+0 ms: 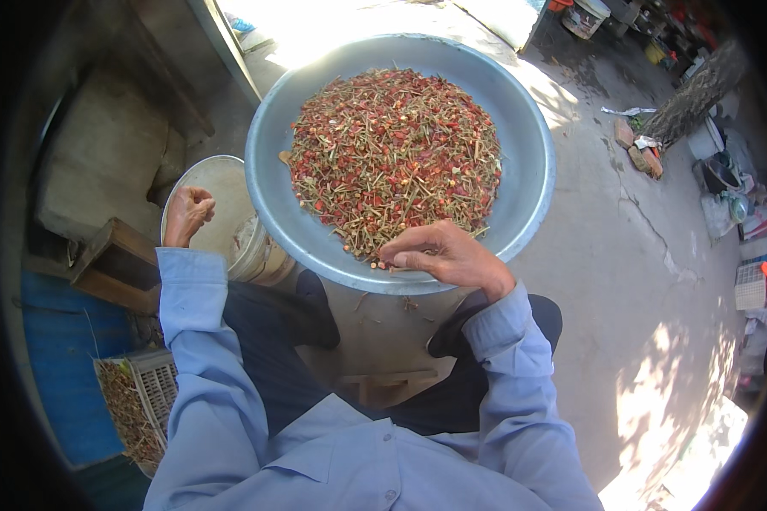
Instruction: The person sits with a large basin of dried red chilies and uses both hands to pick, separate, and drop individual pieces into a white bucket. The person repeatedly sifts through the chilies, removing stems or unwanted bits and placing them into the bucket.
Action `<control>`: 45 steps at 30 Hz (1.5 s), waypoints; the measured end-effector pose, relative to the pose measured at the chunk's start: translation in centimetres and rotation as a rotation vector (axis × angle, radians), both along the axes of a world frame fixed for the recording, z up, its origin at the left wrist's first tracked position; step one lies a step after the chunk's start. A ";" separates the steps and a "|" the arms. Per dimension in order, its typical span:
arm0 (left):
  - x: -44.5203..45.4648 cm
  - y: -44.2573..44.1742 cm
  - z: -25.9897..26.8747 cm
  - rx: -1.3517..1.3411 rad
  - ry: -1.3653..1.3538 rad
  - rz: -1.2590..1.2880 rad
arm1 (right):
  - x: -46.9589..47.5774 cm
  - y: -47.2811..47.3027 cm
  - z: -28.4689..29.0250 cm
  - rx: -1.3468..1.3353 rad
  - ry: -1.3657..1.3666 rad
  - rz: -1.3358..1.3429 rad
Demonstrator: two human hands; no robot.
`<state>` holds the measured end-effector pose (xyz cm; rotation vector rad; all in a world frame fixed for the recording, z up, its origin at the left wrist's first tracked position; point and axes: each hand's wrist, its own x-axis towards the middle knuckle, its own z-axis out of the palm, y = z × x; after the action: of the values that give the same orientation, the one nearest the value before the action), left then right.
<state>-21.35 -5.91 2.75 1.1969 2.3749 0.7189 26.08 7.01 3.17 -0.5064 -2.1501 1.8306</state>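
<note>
A wide blue-grey basin [527,160] stands before me, holding a heap of chopped dried red chillies mixed with stems [396,153]. My right hand [444,255] is at the basin's near rim, fingers bent over the edge of the heap; whether anything is between them cannot be told. To the left, my left hand [188,211] hovers over a pale round bucket [220,198], its fingers curled together; any small thing in them is hidden. The bucket stands against the basin's left side, and its inside looks pale.
A plastic crate [156,389] with chopped plant matter stands at lower left, near a wooden box [118,262]. Bits of stem lie on the floor below the basin. Bricks [639,150] lie by a tree trunk [697,96] at right, with bags and containers along the edge.
</note>
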 end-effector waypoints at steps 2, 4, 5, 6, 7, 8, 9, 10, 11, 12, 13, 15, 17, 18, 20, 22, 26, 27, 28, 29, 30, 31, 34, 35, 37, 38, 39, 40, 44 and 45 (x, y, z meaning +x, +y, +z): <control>1.9 1.5 0.1 0.140 -0.025 -0.015 | 0.1 0.3 0.0 -0.107 0.034 -0.114; 4.8 3.7 0.0 0.320 -0.063 -0.094 | 0.2 0.7 -0.2 -0.170 0.067 -0.204; 6.4 5.2 0.0 0.309 -0.075 -0.155 | 0.2 0.9 -0.3 -0.170 0.056 -0.258; 8.2 6.4 -0.1 0.306 -0.078 -0.224 | 0.2 1.0 -0.5 -0.167 0.055 -0.308; 10.1 7.3 -0.3 0.302 -0.116 -0.308 | 0.2 1.1 -0.7 -0.163 0.048 -0.361; 12.2 8.2 -0.6 0.295 -0.181 -0.382 | 0.0 1.2 -0.9 -0.115 0.046 -0.389; 14.3 8.9 -0.9 0.223 -0.196 -0.458 | 0.1 1.2 -1.1 -0.056 0.033 -0.396; 16.3 9.3 -1.1 0.166 -0.243 -0.541 | 0.1 1.1 -1.2 -0.003 0.003 -0.411; 18.3 9.4 -1.4 0.127 -0.243 -0.676 | 0.2 1.1 -1.2 0.038 -0.038 -0.430; 20.1 9.4 -1.7 0.088 -0.248 -0.811 | 0.3 1.2 -1.3 0.060 -0.031 -0.435; 21.7 9.5 -1.9 0.074 -0.244 -0.984 | 0.4 1.2 -1.3 0.069 -0.036 -0.447; 24.4 9.3 -2.6 -0.045 -0.256 -1.157 | 0.6 1.4 -1.3 0.087 -0.040 -0.466; 26.2 9.0 -3.3 -0.093 -0.155 -1.264 | 0.6 1.6 -1.2 0.108 -0.021 -0.473; 26.8 9.0 -3.6 -0.092 -0.119 -1.296 | 0.6 1.7 -1.2 0.097 -0.001 -0.469; 27.5 9.1 -4.3 -0.068 -0.076 -1.364 | 0.6 1.9 -1.2 0.111 -0.005 -0.473; 27.7 9.4 -4.7 -0.079 -0.006 -1.387 | 0.5 1.8 -1.2 0.099 0.011 -0.487; 27.5 9.6 -4.8 -0.143 -0.017 -1.348 | 0.9 1.7 -0.9 0.084 0.012 -0.515; 27.4 9.6 -4.5 -0.154 -0.053 -1.320 | 1.1 1.8 -0.7 0.090 -0.004 -0.517; 27.2 9.6 -4.1 -0.166 -0.089 -1.293 | 1.2 1.9 -0.5 0.094 -0.024 -0.502; 27.0 9.7 -3.6 -0.185 -0.126 -1.267 | 1.4 2.1 -0.3 0.092 -0.052 -0.488; 26.7 9.9 -2.9 -0.130 -0.175 -1.250 | 1.6 2.2 -0.2 0.088 -0.080 -0.477; 26.5 9.9 -2.2 -0.144 -0.315 -1.149 | 1.7 2.2 0.0 0.072 -0.063 -0.494; 25.8 9.8 0.4 -0.280 -0.608 -0.926 | 1.8 2.2 0.1 0.023 -0.012 -0.552; 26.1 9.5 0.9 -0.294 -0.692 -0.977 | 1.8 2.2 0.1 0.002 0.003 -0.573; 26.6 8.4 1.6 -0.356 -0.820 -1.054 | 1.7 2.3 -0.1 -0.029 0.040 -0.618; 26.9 8.3 1.5 -0.425 -0.846 -1.123 | 1.6 2.3 -0.3 -0.041 0.061 -0.643; 27.3 8.3 1.2 -0.358 -0.762 -1.082 | 1.6 2.3 -0.4 -0.052 0.082 -0.667; 27.7 8.5 0.7 -0.265 -0.697 -1.057 | 1.5 2.3 -0.5 -0.050 0.086 -0.673; 28.2 9.9 -2.0 0.028 -0.158 -1.066 | 1.5 2.4 -0.6 -0.040 0.105 -0.686; 28.4 10.1 -2.8 0.091 0.017 -1.108 | 1.5 2.4 -0.5 -0.040 0.103 -0.687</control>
<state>7.08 4.23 -0.09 2.2005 1.3048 0.4027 27.57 9.39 2.64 -0.9866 -1.5868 1.4639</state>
